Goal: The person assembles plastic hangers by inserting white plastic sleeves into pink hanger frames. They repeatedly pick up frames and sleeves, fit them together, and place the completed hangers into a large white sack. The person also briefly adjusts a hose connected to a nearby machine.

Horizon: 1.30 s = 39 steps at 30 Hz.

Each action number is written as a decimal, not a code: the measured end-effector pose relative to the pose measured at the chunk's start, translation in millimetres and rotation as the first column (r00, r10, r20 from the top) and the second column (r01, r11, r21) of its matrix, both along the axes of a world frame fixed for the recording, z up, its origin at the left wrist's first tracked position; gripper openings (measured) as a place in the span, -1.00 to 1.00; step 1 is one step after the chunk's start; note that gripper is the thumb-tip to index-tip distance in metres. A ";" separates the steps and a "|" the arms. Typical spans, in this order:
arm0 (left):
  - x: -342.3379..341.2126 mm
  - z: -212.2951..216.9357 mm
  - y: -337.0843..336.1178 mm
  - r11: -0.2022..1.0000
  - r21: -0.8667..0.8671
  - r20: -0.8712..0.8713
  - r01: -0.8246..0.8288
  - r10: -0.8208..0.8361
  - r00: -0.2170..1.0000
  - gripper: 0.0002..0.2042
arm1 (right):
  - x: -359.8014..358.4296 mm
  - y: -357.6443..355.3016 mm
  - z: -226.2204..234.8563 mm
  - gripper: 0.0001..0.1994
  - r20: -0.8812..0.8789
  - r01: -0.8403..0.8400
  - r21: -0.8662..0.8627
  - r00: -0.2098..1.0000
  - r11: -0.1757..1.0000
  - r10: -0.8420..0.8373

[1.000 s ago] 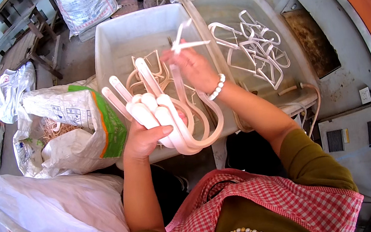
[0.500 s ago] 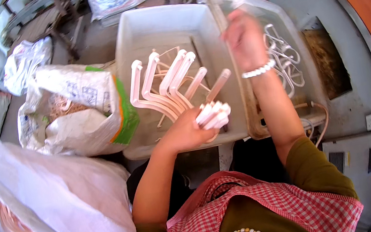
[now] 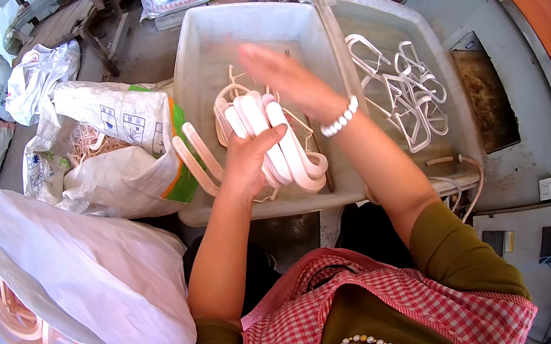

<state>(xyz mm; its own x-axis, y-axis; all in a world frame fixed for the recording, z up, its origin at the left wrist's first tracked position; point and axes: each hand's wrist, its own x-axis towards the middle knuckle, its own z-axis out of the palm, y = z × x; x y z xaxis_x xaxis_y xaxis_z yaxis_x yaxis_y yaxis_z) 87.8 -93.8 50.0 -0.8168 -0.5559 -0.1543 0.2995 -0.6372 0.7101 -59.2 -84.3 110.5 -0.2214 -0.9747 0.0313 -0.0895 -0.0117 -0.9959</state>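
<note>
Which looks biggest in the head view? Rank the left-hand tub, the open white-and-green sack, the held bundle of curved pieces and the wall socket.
1. Left-hand tub
2. Open sack
3. Held bundle
4. Wall socket

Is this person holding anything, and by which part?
Yes: the left hand holds a bundle of pale pink curved pieces, its thumb across their long sides, near mid-length. The right hand, blurred, looks open; nothing shows in it.

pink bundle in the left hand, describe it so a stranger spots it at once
Find the left tub of the big pale pair. Over it, the left hand grips the pink bundle. Its thick, curved pieces lie stacked, unlike the thinner, tangled white loops in the right tub.
</note>
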 end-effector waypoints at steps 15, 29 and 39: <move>12.9 -21.5 58.5 0.950 0.242 0.014 0.197 -0.206 0.978 -0.68 | 26.5 151.5 -69.7 -0.56 0.649 -0.204 0.230 0.761 0.952 0.007; 54.0 -0.7 80.7 0.973 0.184 0.203 0.138 -0.175 0.963 -0.65 | 6.5 231.1 -14.8 -0.74 -0.260 0.123 0.297 0.965 0.947 -0.044; 75.4 16.4 87.8 0.813 0.432 -0.404 0.390 -0.212 0.890 -0.06 | 38.7 243.4 21.2 -0.76 -0.982 -0.666 -0.121 0.189 0.736 0.010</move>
<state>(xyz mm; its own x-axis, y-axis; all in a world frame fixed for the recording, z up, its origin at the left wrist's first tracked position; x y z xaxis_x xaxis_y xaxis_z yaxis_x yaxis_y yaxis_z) 163.2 -6.0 66.4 -0.9802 -0.1948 -0.0344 0.1860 -0.9667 0.1756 -20.5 159.2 131.7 0.6301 -0.6980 0.3401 -0.7274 -0.6839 -0.0559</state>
